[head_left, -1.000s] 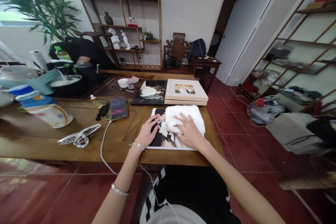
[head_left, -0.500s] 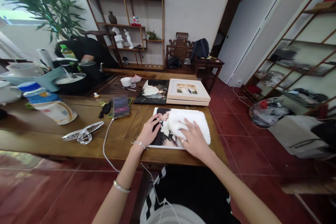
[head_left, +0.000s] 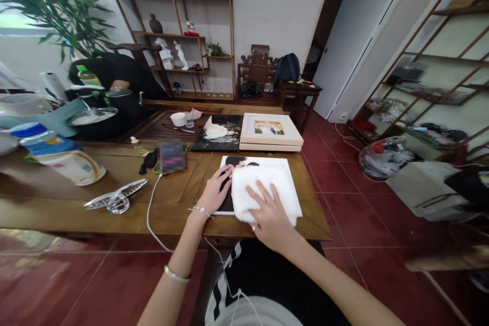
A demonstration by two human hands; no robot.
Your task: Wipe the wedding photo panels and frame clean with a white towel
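On the near edge of the wooden table lies a photo panel (head_left: 226, 206), printed with a picture in black and white tones. My left hand (head_left: 214, 191) rests flat on its left side, fingers stretched out, holding nothing. A fluffy white cloth (head_left: 243, 183) covers most of the panel. My right hand (head_left: 269, 216) presses flat on the cloth with its fingers spread. Just beyond the panel are a dark photo panel (head_left: 217, 135) with a white dress in it and a pale framed picture (head_left: 250, 138) lying flat.
To the left lie a clear-and-silver handled object (head_left: 116, 197), a blurred-out device (head_left: 172, 157) with a white cable, and a blue-capped container (head_left: 61, 155). A small white bowl (head_left: 178, 119) stands farther back. Across the table, a person in black (head_left: 126, 74) bends beside a pot.
My right hand has slid the cloth left and toward me, covering more of the printed picture and baring the panel's right edge. My left hand stays on the left side.
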